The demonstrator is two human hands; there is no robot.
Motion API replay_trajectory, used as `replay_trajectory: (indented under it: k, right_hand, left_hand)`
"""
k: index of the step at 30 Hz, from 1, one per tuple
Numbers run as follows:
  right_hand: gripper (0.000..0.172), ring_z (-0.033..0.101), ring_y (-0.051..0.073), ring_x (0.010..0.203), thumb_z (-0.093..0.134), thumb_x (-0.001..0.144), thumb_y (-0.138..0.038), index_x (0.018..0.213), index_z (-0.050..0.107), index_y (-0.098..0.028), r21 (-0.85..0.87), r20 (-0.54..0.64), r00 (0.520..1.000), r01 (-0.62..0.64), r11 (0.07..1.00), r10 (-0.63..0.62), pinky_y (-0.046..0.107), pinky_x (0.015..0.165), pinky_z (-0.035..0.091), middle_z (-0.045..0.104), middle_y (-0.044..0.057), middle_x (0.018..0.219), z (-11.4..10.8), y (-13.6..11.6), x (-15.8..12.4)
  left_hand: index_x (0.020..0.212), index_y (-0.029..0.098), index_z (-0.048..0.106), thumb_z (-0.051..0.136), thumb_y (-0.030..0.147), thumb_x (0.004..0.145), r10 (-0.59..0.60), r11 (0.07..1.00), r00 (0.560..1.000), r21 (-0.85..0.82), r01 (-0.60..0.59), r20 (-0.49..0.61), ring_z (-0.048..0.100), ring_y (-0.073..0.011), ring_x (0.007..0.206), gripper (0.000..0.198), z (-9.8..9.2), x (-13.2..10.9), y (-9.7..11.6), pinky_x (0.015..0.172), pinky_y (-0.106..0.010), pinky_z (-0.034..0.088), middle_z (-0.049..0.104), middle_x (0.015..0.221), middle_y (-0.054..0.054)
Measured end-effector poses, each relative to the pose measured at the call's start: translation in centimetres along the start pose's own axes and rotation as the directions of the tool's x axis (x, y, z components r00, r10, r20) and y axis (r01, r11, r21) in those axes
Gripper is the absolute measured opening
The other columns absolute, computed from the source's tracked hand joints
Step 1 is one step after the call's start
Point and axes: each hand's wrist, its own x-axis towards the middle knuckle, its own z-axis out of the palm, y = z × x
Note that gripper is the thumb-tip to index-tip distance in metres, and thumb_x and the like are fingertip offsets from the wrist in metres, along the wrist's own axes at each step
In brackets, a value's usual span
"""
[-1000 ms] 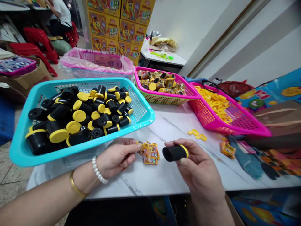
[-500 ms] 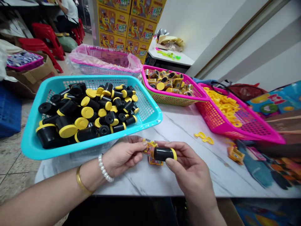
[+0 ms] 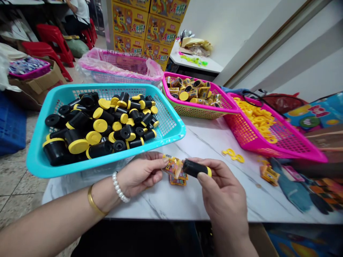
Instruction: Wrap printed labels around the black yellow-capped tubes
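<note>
Between the fingers of my left hand (image 3: 146,173) is a printed yellow plastic sleeve (image 3: 173,166), its open end facing right. My right hand (image 3: 221,182) grips a black canister (image 3: 195,167) with a yellow lid, its black end pointing at the sleeve with a small gap between them. Beneath the sleeve, more printed sleeves (image 3: 177,180) lie in a small stack on the marble-patterned table (image 3: 150,207). A turquoise basket (image 3: 107,162) full of similar black canisters with yellow lids stands just beyond my left hand.
A pink basket (image 3: 230,107) of sleeved canisters stands behind; another pink basket (image 3: 246,142) at right holds yellow plastic rings. A few yellow rings (image 3: 233,155), a bundle of sleeves (image 3: 269,175) and a teal glove (image 3: 291,192) lie at right. Yellow cartons (image 3: 158,30) are stacked behind.
The canister in my right hand has moved right and tilted slightly, apart from the sleeve's end. More of the sleeve now shows. My left hand has hardly moved.
</note>
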Motion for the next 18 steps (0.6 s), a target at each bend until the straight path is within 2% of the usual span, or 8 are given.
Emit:
replay_trajectory:
  k: [3, 7, 9, 12, 14, 18]
  right_hand:
    - [0.02, 0.076, 0.024, 0.098, 0.076, 0.085, -0.035, 0.097, 0.067, -0.022, 0.144, -0.007, 0.999, -0.047, 0.988, 0.048, 0.034, 0.083, 0.062, 0.078, 0.01, 0.109, 0.3, 0.0, 0.0]
    - [0.021, 0.076, 0.024, 0.097, 0.078, 0.084, -0.034, 0.096, 0.067, -0.021, 0.218, 0.053, 0.994, -0.101, 0.971, 0.091, 0.031, 0.076, 0.064, 0.078, 0.012, 0.112, 1.2, 0.2, -0.5]
    - [0.022, 0.077, 0.024, 0.095, 0.078, 0.084, -0.033, 0.097, 0.065, -0.021, 0.203, 0.041, 0.994, -0.104, 0.974, 0.097, 0.029, 0.072, 0.064, 0.078, 0.012, 0.111, 1.6, 0.2, -0.7]
    - [0.019, 0.078, 0.02, 0.081, 0.075, 0.086, -0.03, 0.098, 0.063, -0.021, 0.112, 0.009, 0.997, -0.076, 0.991, 0.076, 0.025, 0.064, 0.063, 0.08, 0.009, 0.102, 1.8, -0.1, -0.9]
    - [0.017, 0.076, 0.017, 0.074, 0.074, 0.087, -0.027, 0.098, 0.062, -0.022, 0.01, 0.008, 1.0, -0.019, 1.0, 0.019, 0.023, 0.062, 0.062, 0.08, 0.007, 0.097, 1.8, -0.2, -1.0]
    - [0.026, 0.075, 0.018, 0.084, 0.077, 0.082, -0.02, 0.104, 0.064, -0.024, -0.224, 0.017, 0.984, 0.176, 0.958, -0.177, 0.026, 0.072, 0.062, 0.077, 0.005, 0.101, 1.5, 0.2, -1.2]
  left_hand:
    - [0.074, 0.016, 0.058, 0.07, 0.021, 0.085, -0.013, 1.0, 1.0, -0.026, 0.012, -0.027, 0.026, -0.0008, 0.03, 0.016, 0.1, 0.1, 0.0, 0.034, -0.012, 0.011, 0.045, 0.038, 0.008]
    - [0.079, 0.016, 0.061, 0.067, 0.02, 0.087, -0.018, 0.999, 1.0, -0.042, 0.018, -0.021, 0.025, -0.0013, 0.032, 0.011, 0.0, 0.2, -0.1, 0.034, -0.012, 0.008, 0.045, 0.038, 0.007]
    - [0.079, 0.015, 0.061, 0.066, 0.02, 0.087, -0.019, 0.999, 0.999, -0.047, 0.018, -0.025, 0.025, -0.0014, 0.032, 0.011, 0.0, 0.2, -0.1, 0.034, -0.012, 0.008, 0.045, 0.038, 0.007]
    - [0.075, 0.015, 0.06, 0.065, 0.019, 0.087, -0.022, 0.999, 1.0, -0.038, 0.021, -0.02, 0.024, -0.0015, 0.032, 0.013, -0.1, 0.1, 0.1, 0.034, -0.013, 0.009, 0.045, 0.038, 0.006]
    - [0.075, 0.015, 0.06, 0.065, 0.02, 0.086, -0.023, 0.999, 1.0, -0.032, 0.023, -0.011, 0.024, -0.0018, 0.031, 0.013, -0.1, 0.0, 0.2, 0.034, -0.013, 0.011, 0.044, 0.037, 0.006]
    - [0.078, 0.016, 0.06, 0.068, 0.024, 0.083, -0.003, 1.0, 1.0, -0.028, 0.003, 0.001, 0.022, -0.0022, 0.031, 0.013, -0.2, 0.1, 0.1, 0.033, -0.015, 0.01, 0.044, 0.036, 0.007]
